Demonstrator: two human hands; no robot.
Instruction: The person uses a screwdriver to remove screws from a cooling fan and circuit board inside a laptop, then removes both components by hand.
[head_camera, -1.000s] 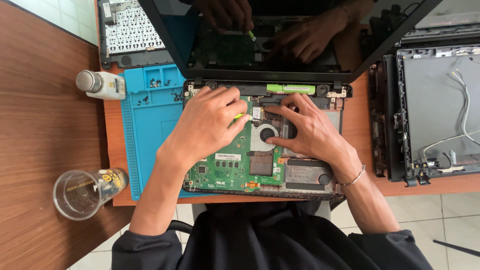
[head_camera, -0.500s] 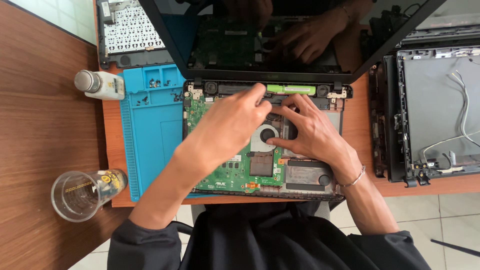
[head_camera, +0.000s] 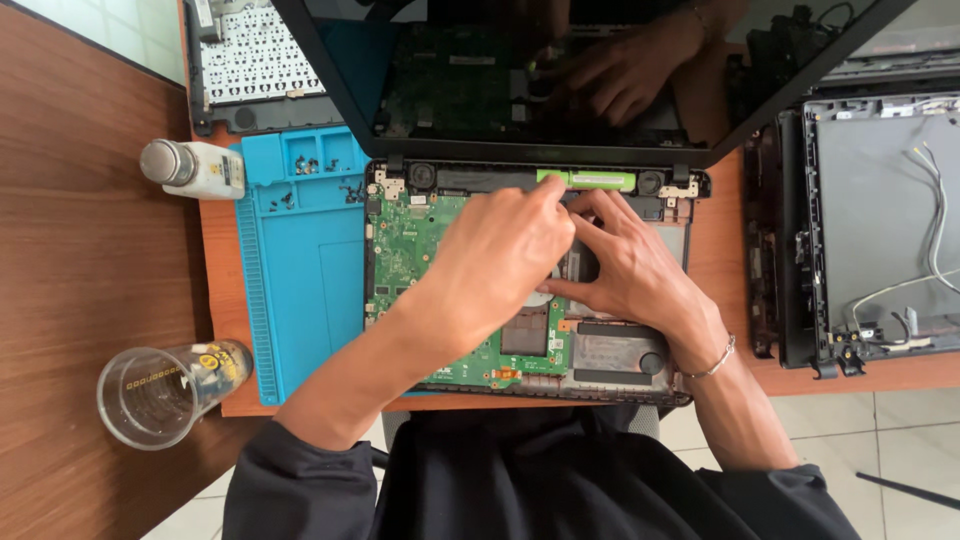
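Top-down view of an opened laptop (head_camera: 640, 385) with the keyboard deck off, so the green motherboard (head_camera: 415, 240) is fully exposed, and both hands are working in the upper middle of it, just below the hinge. The left hand (head_camera: 505, 255) reaches in across the board with its fingers curled and its fingertips up at the bright green strip (head_camera: 590, 180) that runs along the hinge edge; it looks like a pinch, but the fingers hide whatever is between them, so I can't tell if it actually has hold of anything. The right hand (head_camera: 625, 265) sits right beside it, touching it, fingers spread and pressed flat on the board around the dark fan area, not gripping anything I can see. There's a thin bracelet (head_camera: 715, 362) on the right wrist. The dark screen (head_camera: 600, 70) is tilted back and mirrors the hands. To the left of the laptop, partly under it, lies a blue repair mat (head_camera: 300, 290) with a few small screws in its top compartments. Further left on the wooden table (head_camera: 80, 250) are a small white bottle (head_camera: 195, 168) lying on its side and a clear plastic cup (head_camera: 165, 390), also tipped over. A detached keyboard (head_camera: 260, 60) sits at the top left, and 1 more stripped laptop shell (head_camera: 870, 220) with loose wires is off to the right.
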